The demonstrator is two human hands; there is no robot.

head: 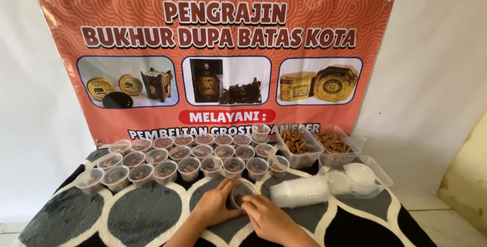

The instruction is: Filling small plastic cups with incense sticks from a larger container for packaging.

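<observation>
Hands, left (215, 207) and right (271, 220), pinch a small clear cup (240, 194) between them; squeezing unevenly could tip its brown pieces onto the patterned mat (137, 216).

We saw a black, grey and white patterned mat (137, 216) carrying everything. On it sat three rows of small filled cups (188, 168), a lying stack of empty cups (299, 192), two tubs of brown pieces (300, 148) and a tub of lids (361, 178).
</observation>
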